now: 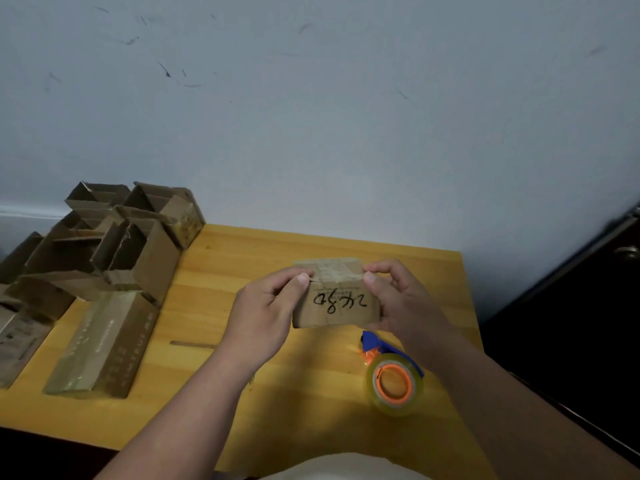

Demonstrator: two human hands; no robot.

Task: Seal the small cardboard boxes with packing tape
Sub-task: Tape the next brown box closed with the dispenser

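Observation:
A small cardboard box (336, 299) with black handwriting on its near face is held above the wooden table (214, 306), between both hands. My left hand (266, 313) grips its left side, thumb pressed on the top edge. My right hand (398, 299) grips the right side, thumb on the top right corner. The box's top flaps look closed, with pale tape across them. A roll of clear packing tape (394, 382) with an orange core, on a blue dispenser (372, 341), lies on the table just below my right hand.
Several open cardboard boxes (114, 244) are piled at the table's back left. A long taped box (104, 344) lies in front of them, another box (17, 341) at the far left edge. A dark cabinet (581, 323) stands right of the table. A pale wall rises behind.

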